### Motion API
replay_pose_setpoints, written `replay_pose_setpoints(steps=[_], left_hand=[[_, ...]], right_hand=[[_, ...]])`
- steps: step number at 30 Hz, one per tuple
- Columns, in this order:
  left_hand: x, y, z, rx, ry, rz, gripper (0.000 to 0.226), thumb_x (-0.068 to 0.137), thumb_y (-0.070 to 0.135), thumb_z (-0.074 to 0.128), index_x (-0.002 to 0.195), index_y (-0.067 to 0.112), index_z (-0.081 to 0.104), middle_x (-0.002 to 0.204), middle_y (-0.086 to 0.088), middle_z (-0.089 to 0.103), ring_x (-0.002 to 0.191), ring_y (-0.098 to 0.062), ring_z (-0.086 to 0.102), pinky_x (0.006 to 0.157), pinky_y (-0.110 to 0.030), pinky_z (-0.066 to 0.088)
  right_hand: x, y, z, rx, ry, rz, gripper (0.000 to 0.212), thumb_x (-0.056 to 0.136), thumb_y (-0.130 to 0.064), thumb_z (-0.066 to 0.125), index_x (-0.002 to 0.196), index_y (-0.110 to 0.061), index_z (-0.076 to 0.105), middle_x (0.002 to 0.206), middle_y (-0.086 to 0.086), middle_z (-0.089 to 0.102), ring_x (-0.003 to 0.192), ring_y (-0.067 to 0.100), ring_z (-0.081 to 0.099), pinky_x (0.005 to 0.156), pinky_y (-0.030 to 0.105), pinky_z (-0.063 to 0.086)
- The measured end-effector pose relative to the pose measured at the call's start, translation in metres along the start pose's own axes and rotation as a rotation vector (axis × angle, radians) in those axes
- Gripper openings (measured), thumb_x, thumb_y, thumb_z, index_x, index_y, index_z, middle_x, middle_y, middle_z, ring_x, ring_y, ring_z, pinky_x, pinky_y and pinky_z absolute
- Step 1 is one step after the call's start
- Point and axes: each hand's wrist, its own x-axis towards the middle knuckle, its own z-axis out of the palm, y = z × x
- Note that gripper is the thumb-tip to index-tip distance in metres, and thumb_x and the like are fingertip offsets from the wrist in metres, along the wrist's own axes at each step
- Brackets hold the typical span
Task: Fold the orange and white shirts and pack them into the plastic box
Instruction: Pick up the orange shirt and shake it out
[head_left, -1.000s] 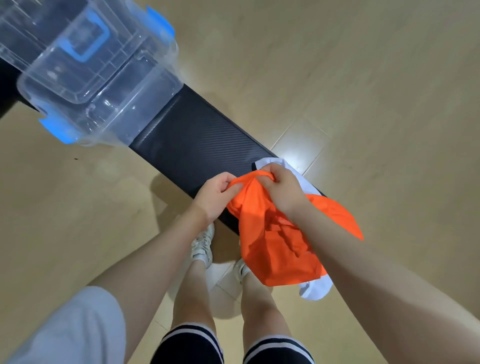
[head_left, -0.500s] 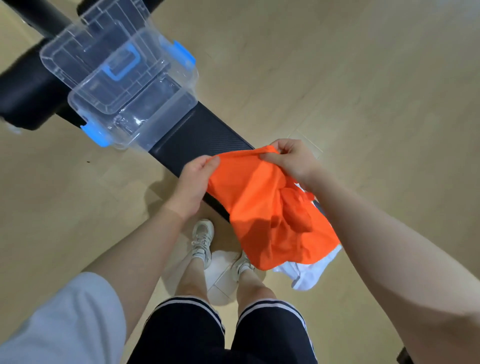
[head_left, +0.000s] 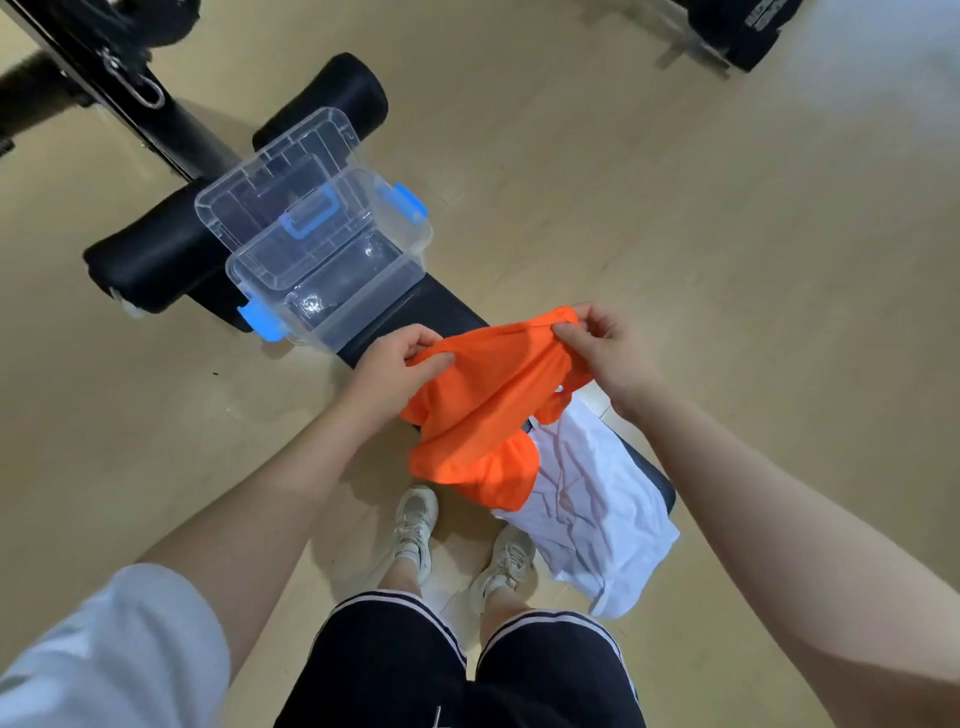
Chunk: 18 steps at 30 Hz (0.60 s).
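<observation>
At frame centre both hands, left and right, pinch the orange shirt in clenched fingers above the white shirt; best spread it taut and flat on the tabletop before folding toward the box.

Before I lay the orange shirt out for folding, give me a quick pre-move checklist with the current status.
1. Left hand grips the orange shirt: ok.
2. Right hand pinches its upper edge: ok.
3. Shirt spread flat: not ok, it hangs bunched.
4. White shirt out of the way: not ok, it lies crumpled on the bench below.
5. Plastic box open to receive: ok; its lid leans at the back.
</observation>
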Motion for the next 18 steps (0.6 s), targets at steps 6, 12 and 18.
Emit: replay_pose_setpoints(steps=[6,12,18], left_hand=[[0.004,0.040,0.013,-0.141,0.127,0.136,0.018,0.089,0.017,0.058,0.081,0.033,0.055,0.072,0.012,0.057,0.062,0.008,0.052,0.070,-0.020,0.042],[-0.015,0.071,0.035,-0.025,0.064,0.360,0.021,0.088,0.021,0.048,0.095,0.041,0.050,0.086,0.017,0.062,0.084,-0.001,0.059,0.083,-0.025,0.044],[-0.020,0.091,0.042,0.106,0.127,0.343,0.023,0.079,0.029,0.070,0.097,0.021,0.057,0.089,0.014,0.056,0.078,0.006,0.051,0.068,-0.001,0.035]], right_hand=[[-0.017,-0.025,0.006,0.113,0.076,0.011,0.021,0.085,-0.006,0.061,0.069,-0.018,0.054,0.038,-0.015,0.046,0.034,-0.002,0.038,0.037,0.012,0.031],[-0.032,-0.064,0.009,0.212,0.037,0.046,0.018,0.083,-0.004,0.063,0.073,-0.014,0.052,0.057,0.004,0.048,0.039,0.008,0.044,0.042,0.020,0.040],[-0.036,-0.084,0.004,0.324,0.022,0.072,0.014,0.083,-0.003,0.063,0.077,-0.007,0.052,0.054,0.005,0.053,0.040,0.009,0.047,0.045,0.017,0.043]])
